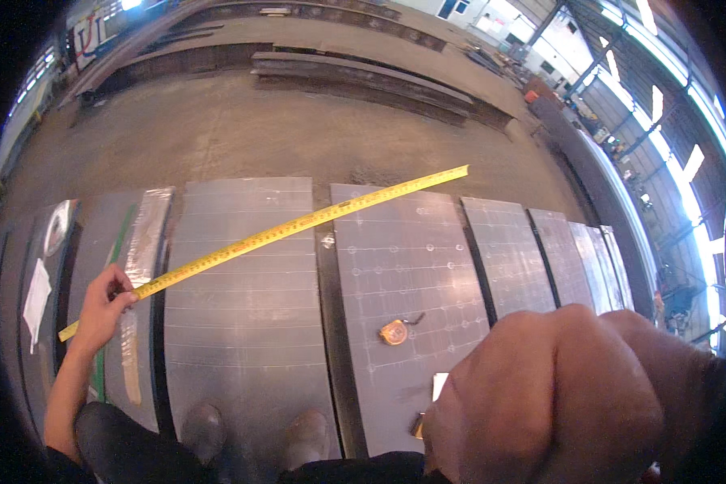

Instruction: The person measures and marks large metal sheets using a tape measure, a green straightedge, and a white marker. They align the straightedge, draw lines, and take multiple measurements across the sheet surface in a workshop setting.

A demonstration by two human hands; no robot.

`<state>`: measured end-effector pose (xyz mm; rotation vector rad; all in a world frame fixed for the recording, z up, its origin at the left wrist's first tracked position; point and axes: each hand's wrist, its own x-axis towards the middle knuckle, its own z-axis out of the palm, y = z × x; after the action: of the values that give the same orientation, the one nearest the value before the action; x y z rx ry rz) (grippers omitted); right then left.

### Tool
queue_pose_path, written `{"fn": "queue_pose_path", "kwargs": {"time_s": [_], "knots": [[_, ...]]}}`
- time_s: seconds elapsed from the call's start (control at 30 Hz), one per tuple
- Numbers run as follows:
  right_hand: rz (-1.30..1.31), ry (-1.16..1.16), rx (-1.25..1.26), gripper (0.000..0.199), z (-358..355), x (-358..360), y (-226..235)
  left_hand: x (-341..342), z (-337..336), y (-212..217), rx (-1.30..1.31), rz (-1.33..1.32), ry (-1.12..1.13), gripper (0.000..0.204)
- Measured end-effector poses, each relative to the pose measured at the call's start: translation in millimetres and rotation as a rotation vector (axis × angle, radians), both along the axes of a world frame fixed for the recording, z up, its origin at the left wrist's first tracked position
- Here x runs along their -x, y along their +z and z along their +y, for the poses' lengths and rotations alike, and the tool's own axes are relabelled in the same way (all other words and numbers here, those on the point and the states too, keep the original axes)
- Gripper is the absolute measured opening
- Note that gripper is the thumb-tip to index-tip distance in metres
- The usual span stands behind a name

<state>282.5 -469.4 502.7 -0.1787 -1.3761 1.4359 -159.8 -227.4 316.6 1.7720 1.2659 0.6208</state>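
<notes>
My left hand [105,310] pinches a long yellow measuring tape strip [298,223] near its lower left end. The strip slants up to the right above several grey steel plates, its far end free. My right hand [552,391] looms very large at the lower right, close to the camera, with knuckles bent. Whatever its fingers hold, if anything, is hidden. On the plate [407,278] right of the middle, marked with lines and small circles, lies an orange tape measure [394,331] with a dark strap. A white piece [440,385] and a small dark-and-gold object [418,425] show beside my right hand.
My shoes [306,436] stand on the wide middle plate [242,323]. Narrow dark gaps separate the plates. A white sheet [36,302] and a green strip [99,375] lie on the left. Long steel beams [363,79] rest on the floor beyond, and others line the right side.
</notes>
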Motion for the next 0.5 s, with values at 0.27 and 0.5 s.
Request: {"fn": "queue_pose_path", "kwargs": {"time_s": [0.27, 0.5], "knots": [[-0.020, -0.362, -0.129, 0.026, -9.5, 16.3, 22.4, 4.4, 7.6, -11.8, -0.167, 0.145, -0.089, 0.015], [-0.035, -0.416, -0.255, 0.022, -23.1, 25.8, 28.5, 4.8, -8.4, 5.6, -0.069, 0.095, -0.023, 0.015]]}}
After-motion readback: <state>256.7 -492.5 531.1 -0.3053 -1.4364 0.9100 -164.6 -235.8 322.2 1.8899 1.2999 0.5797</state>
